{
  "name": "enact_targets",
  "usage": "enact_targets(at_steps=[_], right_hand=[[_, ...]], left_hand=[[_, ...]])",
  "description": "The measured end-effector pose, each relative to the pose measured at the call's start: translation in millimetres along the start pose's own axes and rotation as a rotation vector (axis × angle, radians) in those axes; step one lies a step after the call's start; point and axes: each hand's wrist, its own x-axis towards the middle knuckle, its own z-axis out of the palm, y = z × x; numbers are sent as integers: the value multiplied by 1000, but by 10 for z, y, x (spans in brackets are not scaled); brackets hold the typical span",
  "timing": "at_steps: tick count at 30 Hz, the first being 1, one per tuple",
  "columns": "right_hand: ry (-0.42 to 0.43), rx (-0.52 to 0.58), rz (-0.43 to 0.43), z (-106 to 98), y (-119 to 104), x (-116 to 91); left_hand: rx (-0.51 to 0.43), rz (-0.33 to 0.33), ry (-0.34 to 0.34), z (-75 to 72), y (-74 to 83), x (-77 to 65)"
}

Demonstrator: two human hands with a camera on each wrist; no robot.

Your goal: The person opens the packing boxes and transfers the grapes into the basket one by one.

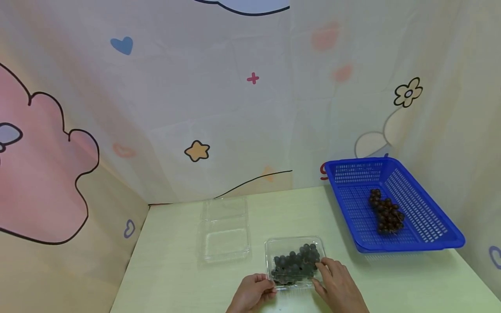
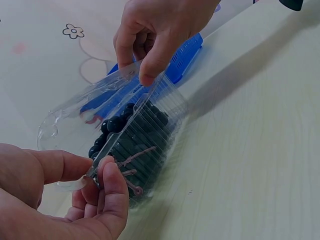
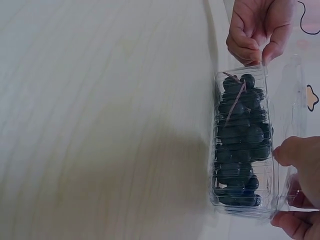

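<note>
A clear plastic clamshell box [image 1: 270, 252] full of dark grapes [image 1: 295, 263] sits on the table near the front. Its lid [image 2: 62, 127] lies over the grapes, with a gap between lid and base showing in the left wrist view. My left hand [image 1: 253, 292] pinches the front left corner of the rim between thumb and fingers. At the front right corner, my right hand [image 1: 339, 284] grips the edge, thumb on the front rim and fingers over the side. Pinkish stems [image 2: 135, 175] show through the ribbed wall.
A second clear clamshell box [image 1: 226, 245] lies unfolded at the back left of the table [image 1: 168, 269]. To the right stands a blue plastic basket [image 1: 426, 204] holding a bunch of reddish-brown grapes [image 1: 386, 215]. A printed curtain [image 1: 235, 108] hangs behind the table.
</note>
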Motion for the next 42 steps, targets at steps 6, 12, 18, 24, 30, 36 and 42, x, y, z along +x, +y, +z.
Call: enact_targets(at_steps=[6, 12, 18, 24, 30, 36, 42], right_hand=[[61, 9, -75, 21, 56, -19], [103, 62, -93, 48, 129, -42], [128, 125, -94, 66, 179, -79], [185, 130, -67, 94, 184, -77], [234, 146, -43, 57, 185, -31], [222, 144, 3, -30, 202, 39], [204, 163, 32, -111, 243, 119]], left_hand=[[-2, 5, 1, 16, 24, -34], [28, -12, 17, 18, 35, -26], [10, -24, 34, 33, 35, -10], [-7, -14, 44, 33, 38, -9], [-1, 4, 32, 27, 56, -22], [54, 52, 34, 34, 54, -18], [87, 47, 65, 61, 69, -8]])
